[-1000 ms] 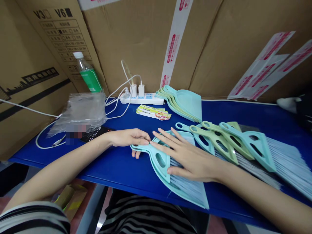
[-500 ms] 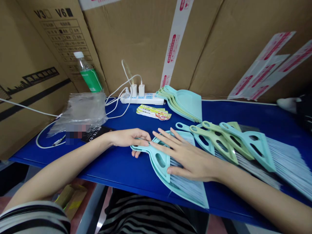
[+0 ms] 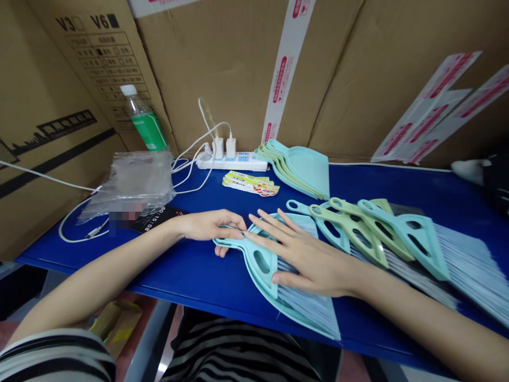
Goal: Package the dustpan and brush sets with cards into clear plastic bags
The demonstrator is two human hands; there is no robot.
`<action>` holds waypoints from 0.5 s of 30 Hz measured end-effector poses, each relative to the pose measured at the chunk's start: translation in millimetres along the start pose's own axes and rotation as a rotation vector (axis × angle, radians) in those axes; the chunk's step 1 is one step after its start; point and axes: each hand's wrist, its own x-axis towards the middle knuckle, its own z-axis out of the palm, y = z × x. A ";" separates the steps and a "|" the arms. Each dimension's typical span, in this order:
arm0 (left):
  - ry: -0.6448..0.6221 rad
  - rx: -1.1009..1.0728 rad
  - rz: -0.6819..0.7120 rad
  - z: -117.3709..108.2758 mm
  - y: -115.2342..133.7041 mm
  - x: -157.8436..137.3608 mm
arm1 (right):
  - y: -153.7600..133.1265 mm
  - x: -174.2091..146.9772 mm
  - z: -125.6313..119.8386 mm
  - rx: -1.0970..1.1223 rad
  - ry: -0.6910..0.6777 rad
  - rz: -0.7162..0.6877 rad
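Note:
A light blue hand brush (image 3: 260, 265) lies inside a matching light blue dustpan (image 3: 258, 289), their handles stacked at the left. My left hand (image 3: 212, 225) pinches both handles together, thumb on top and fingers beneath. Flat across the brush head rests my right hand (image 3: 306, 260), its fingers spread and pointing left; the palm covers part of the bristles (image 3: 308, 305). Right of it lie several more hand brushes (image 3: 353, 228), blue and green, with overlapping handles. A stack of blue and green dustpans (image 3: 306, 164) sits behind.
Along the back, a white power strip (image 3: 238, 162) holds plugs and cables, with colourful printed strips (image 3: 250, 183) in front. Clear plastic bags (image 3: 137, 178) lie left, near a bottle with a green label (image 3: 147, 124) and a phone (image 3: 155, 218). Cardboard boxes (image 3: 238, 69) wall the blue table (image 3: 191, 281).
Both hands, the brush and the dustpan stay in place. Only the phone's timer display has advanced by a second.

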 end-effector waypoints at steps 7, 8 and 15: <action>0.032 0.039 -0.001 1.2 -0.2 0.3 | -0.7 0.0 -0.2 -0.014 -0.001 0.005; 0.047 0.050 0.001 1.6 -0.3 0.5 | -1.0 0.2 -0.1 -0.018 -0.002 0.007; 0.070 0.115 -0.003 4.0 0.3 -0.6 | -3.3 1.8 0.1 -0.036 -0.026 0.013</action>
